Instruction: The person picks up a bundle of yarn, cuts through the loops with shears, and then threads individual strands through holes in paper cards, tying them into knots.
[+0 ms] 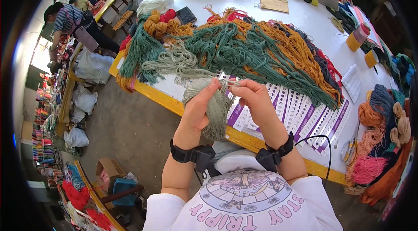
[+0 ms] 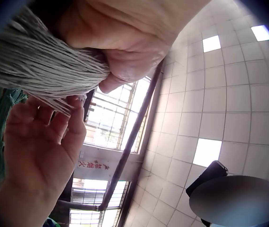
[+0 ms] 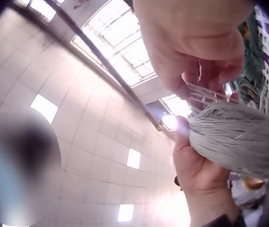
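Note:
A hank of pale grey-green yarn [image 1: 216, 117] hangs in front of the person, over the table's near edge. The left hand [image 1: 197, 110] grips it near its gathered top, thumb [image 3: 182, 130] along the side. Beside it, the right hand [image 1: 257, 102] pinches a few thin strands [image 3: 205, 92] drawn from that top. The left wrist view shows the bundle [image 2: 44, 61] spreading under the left palm, with the right hand's fingers [image 2: 73, 127] close at the strand ends. Looser yarn of the same colour [image 1: 176, 62] lies on the table just beyond both hands.
Green yarn [image 1: 230, 45] and orange yarn [image 1: 300, 63] heap across the white table [image 1: 209, 4]. Punched purple-and-white cards [image 1: 305, 120] lie along its yellow edge [image 1: 165, 102]. Scissors [image 1: 348, 149] and more skeins [image 1: 370, 122] are at the right. Another person [image 1: 72, 22] bends at the far left.

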`<state>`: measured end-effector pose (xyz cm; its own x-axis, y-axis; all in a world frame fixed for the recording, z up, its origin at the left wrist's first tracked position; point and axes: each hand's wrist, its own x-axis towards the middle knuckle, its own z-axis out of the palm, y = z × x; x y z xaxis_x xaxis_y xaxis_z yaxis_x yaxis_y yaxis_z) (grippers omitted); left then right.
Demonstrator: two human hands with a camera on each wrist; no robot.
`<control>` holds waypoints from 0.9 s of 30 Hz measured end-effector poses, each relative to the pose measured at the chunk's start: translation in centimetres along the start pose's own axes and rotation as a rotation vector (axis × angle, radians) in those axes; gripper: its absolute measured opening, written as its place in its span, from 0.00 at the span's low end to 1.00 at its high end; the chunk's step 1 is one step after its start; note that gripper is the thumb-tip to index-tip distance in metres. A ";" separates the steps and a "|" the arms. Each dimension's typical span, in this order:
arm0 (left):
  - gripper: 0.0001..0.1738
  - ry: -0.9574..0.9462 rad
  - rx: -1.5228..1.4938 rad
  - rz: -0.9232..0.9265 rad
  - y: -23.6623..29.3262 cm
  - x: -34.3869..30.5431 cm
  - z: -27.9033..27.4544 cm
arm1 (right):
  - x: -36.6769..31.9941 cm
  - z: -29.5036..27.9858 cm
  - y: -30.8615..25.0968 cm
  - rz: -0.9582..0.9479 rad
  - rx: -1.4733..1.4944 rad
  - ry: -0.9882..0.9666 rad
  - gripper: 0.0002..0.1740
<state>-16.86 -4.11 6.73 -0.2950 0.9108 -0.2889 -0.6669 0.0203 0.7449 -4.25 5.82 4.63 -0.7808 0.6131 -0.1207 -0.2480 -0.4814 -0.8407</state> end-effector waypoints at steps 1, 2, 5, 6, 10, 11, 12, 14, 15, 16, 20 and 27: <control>0.23 0.014 0.030 -0.005 0.0 0.1 -0.7 | 0.2 -0.3 0.0 0.064 0.097 -0.010 0.08; 0.24 0.029 0.059 -0.010 0.0 0.2 -1.0 | 0.4 -0.5 0.1 0.130 0.194 -0.020 0.08; 0.21 -0.115 -0.061 -0.062 0.0 0.5 -1.0 | 0.8 -1.0 0.2 0.249 0.545 -0.146 0.09; 0.21 -0.104 -0.081 -0.064 0.2 0.3 -0.5 | 0.8 -1.1 0.1 0.250 0.497 -0.147 0.09; 0.21 -0.038 -0.107 -0.039 0.5 -0.3 0.8 | 0.7 -1.1 -0.2 0.207 0.187 -0.092 0.08; 0.21 -0.017 -0.100 -0.025 0.4 -0.3 0.8 | 0.6 -1.0 -0.2 0.183 0.079 -0.062 0.08; 0.21 -0.042 -0.105 -0.033 0.3 -0.2 0.5 | 0.6 -0.9 -0.1 0.164 0.038 -0.066 0.08; 0.21 -0.090 -0.116 -0.050 0.1 0.0 0.1 | 0.5 -0.8 0.1 0.127 -0.043 -0.072 0.08; 0.21 -0.090 -0.112 -0.046 0.0 0.0 0.0 | 0.4 -0.8 0.2 0.124 -0.036 -0.059 0.08; 0.21 -0.089 -0.108 -0.042 0.0 0.0 0.0 | 0.4 -0.7 0.3 0.121 -0.029 -0.046 0.09; 0.21 -0.030 -0.091 -0.054 0.1 -0.1 -0.1 | 0.4 -0.7 0.5 0.116 0.035 0.005 0.09; 0.25 -0.060 -0.044 -0.029 0.3 -0.2 0.6 | 0.4 -0.5 0.9 0.107 0.060 0.037 0.10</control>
<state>-16.58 -4.02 7.36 -0.2347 0.9331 -0.2723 -0.7042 0.0299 0.7094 -4.54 5.97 3.55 -0.7830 0.5784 -0.2286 -0.1991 -0.5813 -0.7889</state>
